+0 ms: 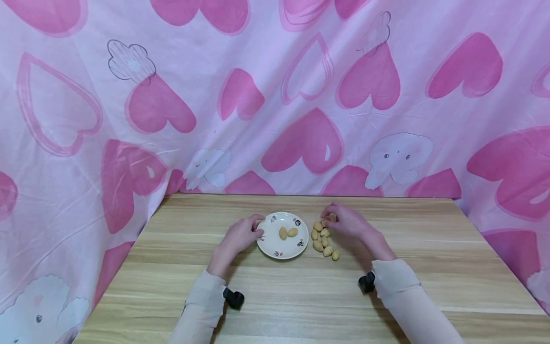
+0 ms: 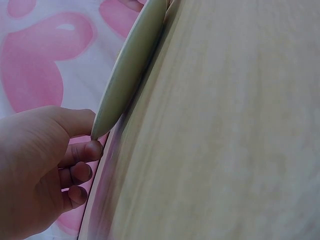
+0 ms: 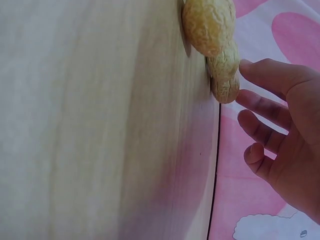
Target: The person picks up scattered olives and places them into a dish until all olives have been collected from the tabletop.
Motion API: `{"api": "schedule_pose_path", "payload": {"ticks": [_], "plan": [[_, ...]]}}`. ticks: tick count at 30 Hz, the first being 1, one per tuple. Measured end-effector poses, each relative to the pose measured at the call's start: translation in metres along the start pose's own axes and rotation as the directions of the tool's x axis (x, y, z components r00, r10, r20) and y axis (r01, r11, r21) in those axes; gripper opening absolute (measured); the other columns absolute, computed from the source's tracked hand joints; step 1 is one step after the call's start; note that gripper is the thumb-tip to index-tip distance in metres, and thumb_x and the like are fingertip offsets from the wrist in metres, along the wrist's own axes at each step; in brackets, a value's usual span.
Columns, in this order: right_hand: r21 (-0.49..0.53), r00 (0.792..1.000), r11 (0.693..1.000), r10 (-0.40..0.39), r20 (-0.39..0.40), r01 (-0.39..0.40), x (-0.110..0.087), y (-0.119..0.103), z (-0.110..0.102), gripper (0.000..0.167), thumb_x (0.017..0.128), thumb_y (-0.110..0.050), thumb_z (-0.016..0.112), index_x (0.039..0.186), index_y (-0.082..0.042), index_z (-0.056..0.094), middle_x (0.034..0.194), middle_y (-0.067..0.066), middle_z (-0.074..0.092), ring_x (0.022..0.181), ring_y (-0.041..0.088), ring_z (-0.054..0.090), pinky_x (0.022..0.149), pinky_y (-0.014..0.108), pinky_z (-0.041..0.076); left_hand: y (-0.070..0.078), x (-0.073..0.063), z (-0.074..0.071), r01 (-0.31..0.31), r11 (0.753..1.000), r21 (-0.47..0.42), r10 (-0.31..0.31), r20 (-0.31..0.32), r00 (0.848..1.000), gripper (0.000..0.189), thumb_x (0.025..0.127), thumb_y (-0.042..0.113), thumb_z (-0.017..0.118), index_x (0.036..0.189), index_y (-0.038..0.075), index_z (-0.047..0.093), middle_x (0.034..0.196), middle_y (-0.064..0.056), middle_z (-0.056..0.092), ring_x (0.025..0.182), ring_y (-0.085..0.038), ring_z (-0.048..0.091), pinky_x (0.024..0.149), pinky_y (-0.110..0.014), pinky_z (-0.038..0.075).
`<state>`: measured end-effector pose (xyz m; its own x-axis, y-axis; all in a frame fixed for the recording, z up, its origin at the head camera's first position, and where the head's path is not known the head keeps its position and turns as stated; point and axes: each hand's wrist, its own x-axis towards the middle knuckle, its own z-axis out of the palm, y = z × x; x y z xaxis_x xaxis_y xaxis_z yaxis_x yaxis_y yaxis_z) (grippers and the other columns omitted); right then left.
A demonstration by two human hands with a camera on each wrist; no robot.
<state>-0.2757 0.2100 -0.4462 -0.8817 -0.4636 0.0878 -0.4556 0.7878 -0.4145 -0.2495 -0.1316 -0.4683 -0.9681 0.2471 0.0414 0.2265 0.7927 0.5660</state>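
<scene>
A white plate [image 1: 281, 251] with small printed figures lies on the table, and two peanuts in the shell [image 1: 288, 232] rest near its middle. My left hand [image 1: 242, 233] holds the plate's left rim between thumb and fingers; in the left wrist view the thumb lies over the edge of the plate [image 2: 127, 70]. To the right of the plate is a loose group of several peanuts [image 1: 318, 245]. My right hand [image 1: 349, 221] reaches over the far end of that group, with thumb and forefinger around a peanut [image 3: 226, 92]. Part of that peanut is hidden in the head view.
The wooden tabletop [image 1: 296, 306] extends around the plate and nuts. Behind it and at both sides hangs a pink cloth [image 1: 275, 95] with hearts. A small black camera [image 1: 234, 298] is on the left wrist, another [image 1: 367, 282] on the right.
</scene>
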Motion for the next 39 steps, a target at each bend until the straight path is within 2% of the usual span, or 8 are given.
{"api": "schedule_pose_path", "payload": {"ticks": [5, 10, 23, 39], "plan": [[0.013, 0.999, 0.999, 0.032, 0.012, -0.033, 0.0011, 0.0009, -0.0007, 0.017, 0.092, -0.022, 0.069, 0.108, -0.015, 0.071, 0.102, 0.0, 0.061, 0.081, 0.015, 0.055, 0.074, 0.033, 0.048, -0.0004, -0.0002, 0.0001, 0.001, 1.0, 0.002, -0.001, 0.003, 1.0, 0.043, 0.091, 0.022, 0.068, 0.133, 0.015, 0.061, 0.075, 0.004, 0.056, 0.064, -0.011, 0.048, 0.059, -0.028, 0.038], [0.037, 0.997, 0.997, 0.064, 0.032, -0.065, 0.0018, 0.0017, -0.0005, 0.016, 0.092, -0.024, 0.069, 0.106, -0.017, 0.071, 0.104, 0.0, 0.064, 0.086, 0.016, 0.057, 0.079, 0.037, 0.05, -0.0006, 0.0002, 0.0004, 0.001, 1.0, 0.004, -0.001, 0.001, 1.0, 0.043, 0.091, 0.022, 0.068, 0.133, 0.016, 0.061, 0.075, 0.005, 0.056, 0.064, -0.011, 0.048, 0.06, -0.028, 0.038], [0.086, 0.993, 0.99, 0.106, 0.057, -0.111, 0.0033, 0.0017, -0.0001, 0.014, 0.092, -0.022, 0.068, 0.105, -0.017, 0.072, 0.104, 0.001, 0.067, 0.091, 0.018, 0.06, 0.082, 0.04, 0.051, -0.0007, 0.0001, 0.0007, 0.003, 1.0, 0.0, -0.003, -0.004, 1.0, 0.042, 0.091, 0.022, 0.068, 0.133, 0.017, 0.062, 0.075, 0.005, 0.055, 0.063, -0.011, 0.047, 0.059, -0.028, 0.038], [0.091, 0.996, 0.992, 0.082, 0.025, -0.084, 0.0037, 0.0019, -0.001, 0.014, 0.089, -0.019, 0.07, 0.103, -0.015, 0.074, 0.104, 0.001, 0.069, 0.089, 0.017, 0.061, 0.081, 0.038, 0.052, -0.0011, -0.0007, 0.001, 0.006, 1.0, -0.001, -0.006, 0.0, 1.0, 0.042, 0.092, 0.022, 0.067, 0.133, 0.016, 0.061, 0.075, 0.004, 0.055, 0.063, -0.011, 0.048, 0.058, -0.028, 0.038]]}}
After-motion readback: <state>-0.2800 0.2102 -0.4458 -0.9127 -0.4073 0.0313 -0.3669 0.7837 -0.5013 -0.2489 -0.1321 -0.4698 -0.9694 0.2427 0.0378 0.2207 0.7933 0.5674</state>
